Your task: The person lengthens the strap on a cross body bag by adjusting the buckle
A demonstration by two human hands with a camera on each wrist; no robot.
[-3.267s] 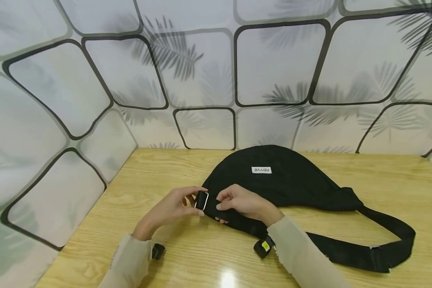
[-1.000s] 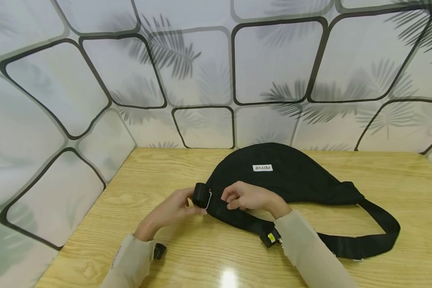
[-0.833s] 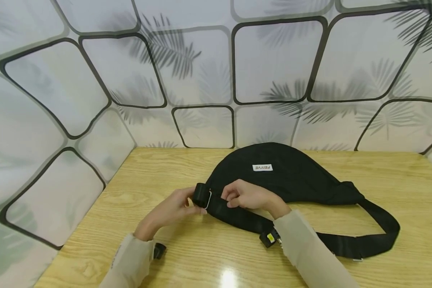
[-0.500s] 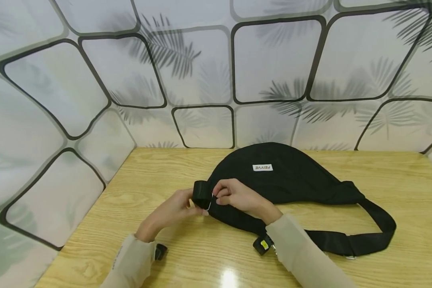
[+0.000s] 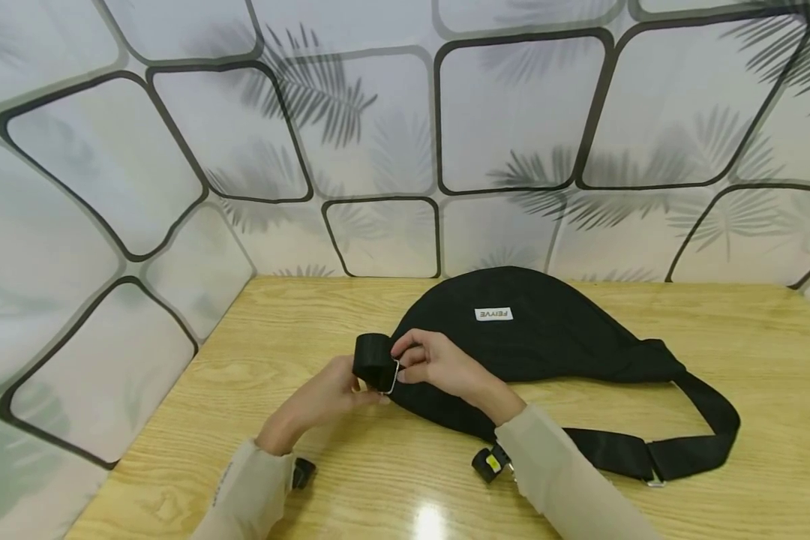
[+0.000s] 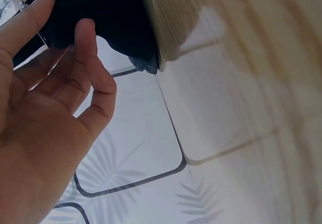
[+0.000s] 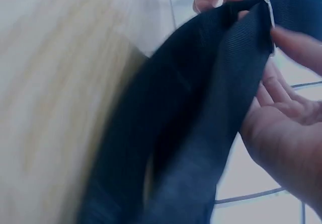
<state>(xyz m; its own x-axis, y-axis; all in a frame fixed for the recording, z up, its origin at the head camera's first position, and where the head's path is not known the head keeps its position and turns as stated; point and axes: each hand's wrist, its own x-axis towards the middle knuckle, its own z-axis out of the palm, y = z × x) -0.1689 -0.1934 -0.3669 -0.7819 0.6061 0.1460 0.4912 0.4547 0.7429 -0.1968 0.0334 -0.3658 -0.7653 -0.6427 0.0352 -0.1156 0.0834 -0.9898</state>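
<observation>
A black waist bag [image 5: 553, 337] with a white label lies on the wooden table. Its webbing strap [image 5: 688, 454] runs out from the right end and curves back toward the hands. Between thumb and fingers, my left hand [image 5: 331, 397] holds the metal strap slider [image 5: 393, 377] near the bag's left end. A raised loop of webbing [image 5: 373, 351] stands just above those fingers. My right hand [image 5: 445, 367] pinches the strap right beside the slider. In the right wrist view, the slider [image 7: 269, 12] shows with doubled webbing [image 7: 201, 93] hanging from it, beside my right hand [image 7: 287, 123].
The wooden table [image 5: 243, 360] reaches back to a wall [image 5: 378, 150] patterned with leaves and rounded frames. A second metal slider [image 5: 656, 482] sits on the strap at the right. Small black wrist cameras [image 5: 489, 463] show beneath the sleeves.
The webbing loop at the left hand has grown and risen. My right hand has shifted left to the slider. The far right bend of the strap has drawn leftward.
</observation>
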